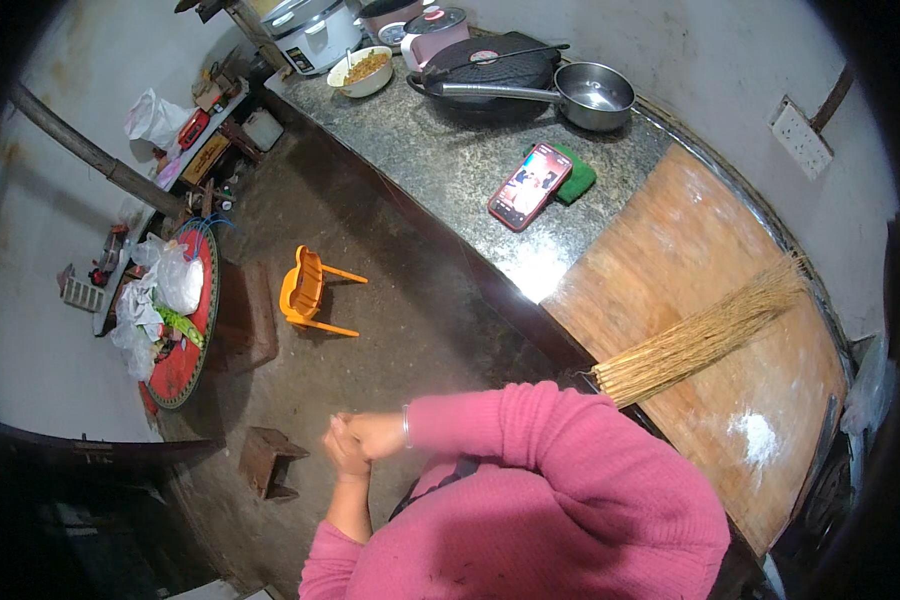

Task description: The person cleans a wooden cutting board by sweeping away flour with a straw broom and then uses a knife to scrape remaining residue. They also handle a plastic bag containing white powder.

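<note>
My left hand (342,452) and my right hand (379,435) are pressed together in front of my body, above the concrete floor. A silvery bracelet (406,426) circles my right wrist. Nothing shows between the palms, and the folded fingers partly hide each other. To my right lies a wooden board (645,300) dusted with white powder. Across it rests a straw hand broom (705,334), its bound end at the counter's front edge. A small heap of white powder (757,439) sits nearer to me on the board.
The stone counter (435,157) bears a lit phone (531,186), green cloth (576,180), steel saucepan (596,96), black electric griddle (487,71) and food bowl (361,73). An orange plastic chair (304,289), a wooden stool (266,461) and a round red table (184,367) stand leftward.
</note>
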